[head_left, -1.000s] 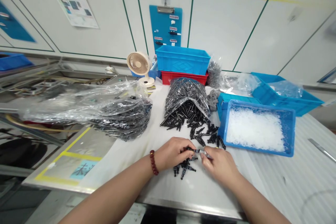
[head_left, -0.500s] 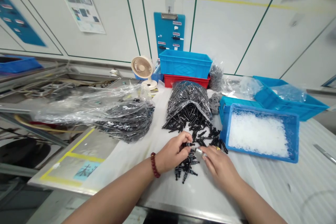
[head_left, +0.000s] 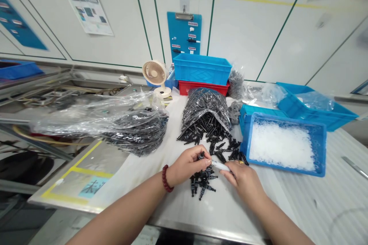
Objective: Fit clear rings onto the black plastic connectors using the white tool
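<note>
My left hand [head_left: 193, 164] is closed on a small black rod-shaped part [head_left: 201, 155], its fingertips pinched together. From the right, my right hand [head_left: 245, 178] grips a white pen-like tool [head_left: 220, 166], whose tip meets the fingertips of my left hand. What lies between the tip and those fingers is too small to make out. Below the hands is a pile of black parts with pale bands [head_left: 202, 183]. Just beyond them, loose black parts [head_left: 228, 148] spill from an open clear plastic bag [head_left: 205, 105].
A blue bin [head_left: 321, 149] of small clear-white rings stands at right, tilted. Another plastic bag of black parts [head_left: 138, 132] lies at left. Behind are a fan [head_left: 154, 72], a blue crate [head_left: 202, 69] on a red crate [head_left: 186, 87], and more blue bins [head_left: 330, 116].
My right hand has turned, and more of the white tool shows. Its tip now reaches my left fingertips. The black part in my left hand has tilted more upright.
</note>
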The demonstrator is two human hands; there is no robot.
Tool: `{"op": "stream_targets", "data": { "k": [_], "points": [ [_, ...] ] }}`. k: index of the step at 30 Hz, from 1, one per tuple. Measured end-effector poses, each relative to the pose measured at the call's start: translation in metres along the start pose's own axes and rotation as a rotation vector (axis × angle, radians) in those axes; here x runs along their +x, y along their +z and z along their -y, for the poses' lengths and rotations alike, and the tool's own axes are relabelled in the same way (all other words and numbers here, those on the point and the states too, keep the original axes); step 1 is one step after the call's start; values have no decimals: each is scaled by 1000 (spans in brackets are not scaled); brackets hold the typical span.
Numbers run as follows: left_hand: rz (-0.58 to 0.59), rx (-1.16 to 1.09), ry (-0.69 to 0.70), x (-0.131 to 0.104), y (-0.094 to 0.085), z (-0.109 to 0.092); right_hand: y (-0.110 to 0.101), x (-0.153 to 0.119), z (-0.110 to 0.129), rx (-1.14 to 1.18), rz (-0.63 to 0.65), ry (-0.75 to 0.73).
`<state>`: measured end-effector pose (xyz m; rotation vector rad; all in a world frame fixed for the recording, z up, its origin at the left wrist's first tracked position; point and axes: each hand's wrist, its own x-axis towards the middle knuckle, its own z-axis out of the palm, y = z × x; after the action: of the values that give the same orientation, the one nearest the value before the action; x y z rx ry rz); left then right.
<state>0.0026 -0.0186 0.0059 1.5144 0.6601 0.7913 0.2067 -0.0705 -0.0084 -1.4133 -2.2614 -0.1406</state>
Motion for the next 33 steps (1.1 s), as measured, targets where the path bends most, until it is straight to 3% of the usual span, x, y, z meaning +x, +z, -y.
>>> {"op": "stream_targets", "data": {
  "k": [4, 8, 11, 15, 20, 28, 33],
  "points": [
    [193, -378, -141, 2, -2, 3, 0, 0, 5, -61, -2, -57],
    [296, -547, -224, 2, -1, 2, 1, 1, 6, -39, -5, -55],
    [293, -562, -250, 3, 0, 2, 1, 1, 3, 20, 24, -26],
    [190, -537, -218, 5, 0, 4, 2, 1, -2, 76, 46, 31],
    [178, -560, -210, 7, -1, 6, 3, 0, -4, 0, 108, 99],
    [266, -632, -249, 4, -3, 1, 4, -2, 4, -143, -50, -46],
    [319, -627, -268, 3, -5, 0, 2, 0, 10, -150, -74, -81]
  ]
}}
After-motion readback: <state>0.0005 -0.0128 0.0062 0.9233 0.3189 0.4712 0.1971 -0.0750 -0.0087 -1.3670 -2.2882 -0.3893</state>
